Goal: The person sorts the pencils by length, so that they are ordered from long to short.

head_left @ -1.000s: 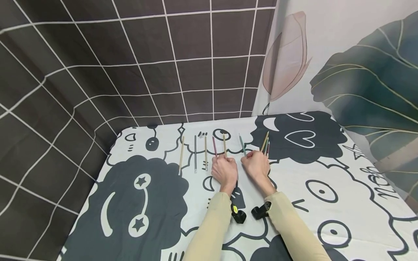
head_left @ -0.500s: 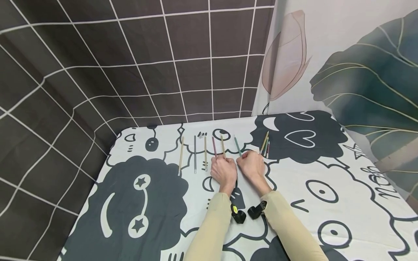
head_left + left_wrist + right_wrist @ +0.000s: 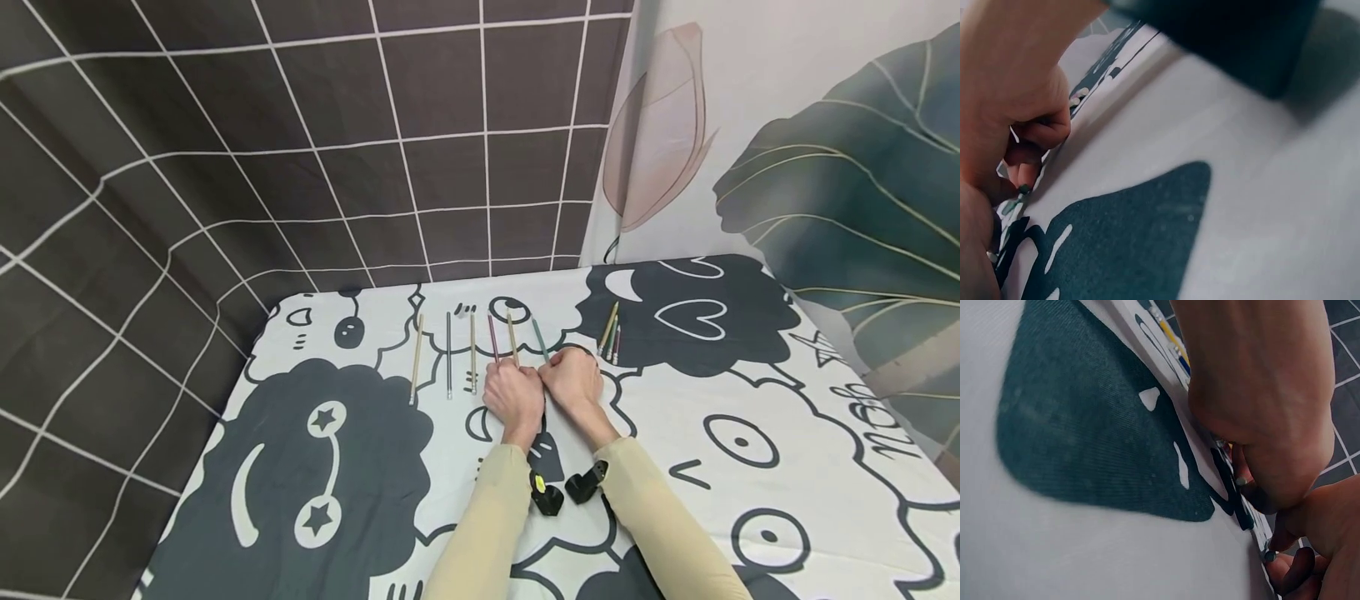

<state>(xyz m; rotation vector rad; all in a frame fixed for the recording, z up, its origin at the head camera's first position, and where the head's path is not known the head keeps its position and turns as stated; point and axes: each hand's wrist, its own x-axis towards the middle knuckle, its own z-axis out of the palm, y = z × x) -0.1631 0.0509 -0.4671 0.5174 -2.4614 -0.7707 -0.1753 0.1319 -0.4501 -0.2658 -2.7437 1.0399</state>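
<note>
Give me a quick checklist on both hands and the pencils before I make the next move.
1. Teal pencil gripped: ok, the right hand pinches its lower end.
2. Left hand grip: cannot tell; it covers the lower ends of the red pencil and the middle tan pencil.
3. Room between hands: not ok, hardly any shows in the head view.
4. Teal pencil apart from the middle tan pencil: ok along the parts that show.
5. Lower ends lined up: cannot tell, the hands hide some.
6. Leftmost tan pencil and grey pencil clear of both hands: ok.
</note>
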